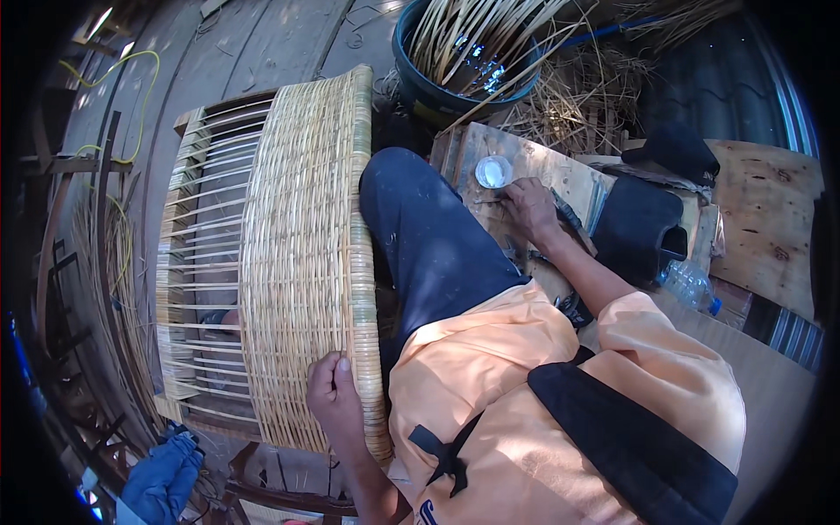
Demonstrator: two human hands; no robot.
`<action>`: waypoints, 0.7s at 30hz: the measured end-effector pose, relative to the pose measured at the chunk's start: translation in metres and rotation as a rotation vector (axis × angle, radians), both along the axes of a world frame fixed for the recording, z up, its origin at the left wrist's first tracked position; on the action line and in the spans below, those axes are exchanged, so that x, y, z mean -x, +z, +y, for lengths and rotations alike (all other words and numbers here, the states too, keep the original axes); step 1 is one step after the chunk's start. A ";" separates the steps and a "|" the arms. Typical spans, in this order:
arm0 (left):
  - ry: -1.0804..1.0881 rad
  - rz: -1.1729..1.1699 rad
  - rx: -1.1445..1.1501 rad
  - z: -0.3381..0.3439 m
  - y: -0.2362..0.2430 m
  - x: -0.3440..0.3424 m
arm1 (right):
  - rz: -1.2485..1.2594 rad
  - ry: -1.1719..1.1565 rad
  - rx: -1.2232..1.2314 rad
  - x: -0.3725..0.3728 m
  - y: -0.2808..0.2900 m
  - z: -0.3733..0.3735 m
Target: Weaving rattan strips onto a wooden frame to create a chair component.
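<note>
A woven cane panel [297, 254] on a wooden frame lies to the left of my legs, with dense weave on its right part and bare parallel strands on its left. My left hand [336, 390] rests on its lower right border, fingers curled and thumb on top; whatever it may hold is hidden. Over a plywood board [582, 175], my right hand [531, 210] reaches down with bent fingers next to a small clear round container [493, 172]. A thin dark thing shows at these fingertips, too small to name.
Behind the board stands a dark tub [429, 101] full of cane strips in water. Loose cane scraps [577, 101] lie beside it. To the right are a black cap [675, 153], a black container [637, 229] and a clear plastic bottle [689, 285]. Blue cloth [157, 481] lies at lower left.
</note>
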State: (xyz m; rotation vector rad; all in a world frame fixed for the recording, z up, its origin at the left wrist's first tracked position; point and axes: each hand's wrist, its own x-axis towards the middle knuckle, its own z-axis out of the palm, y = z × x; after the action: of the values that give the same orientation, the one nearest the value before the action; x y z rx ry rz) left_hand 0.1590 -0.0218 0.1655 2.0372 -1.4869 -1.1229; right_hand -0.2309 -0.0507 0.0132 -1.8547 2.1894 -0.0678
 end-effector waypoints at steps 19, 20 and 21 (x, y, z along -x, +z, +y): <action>0.217 0.332 -0.215 -0.024 -0.025 0.029 | -0.379 -0.067 0.247 -0.003 0.071 -0.008; 0.247 0.365 -0.204 -0.024 -0.025 0.029 | -0.378 -0.065 0.246 -0.004 0.072 -0.008; 0.276 0.398 -0.193 -0.024 -0.026 0.028 | -0.517 -0.204 0.107 -0.007 0.074 -0.008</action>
State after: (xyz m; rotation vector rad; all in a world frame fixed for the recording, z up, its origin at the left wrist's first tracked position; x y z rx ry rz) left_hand 0.1307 -0.0455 0.1393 1.9160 -0.9067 -1.4880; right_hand -0.2242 -0.0584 0.0872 -1.4427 2.0164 -0.6398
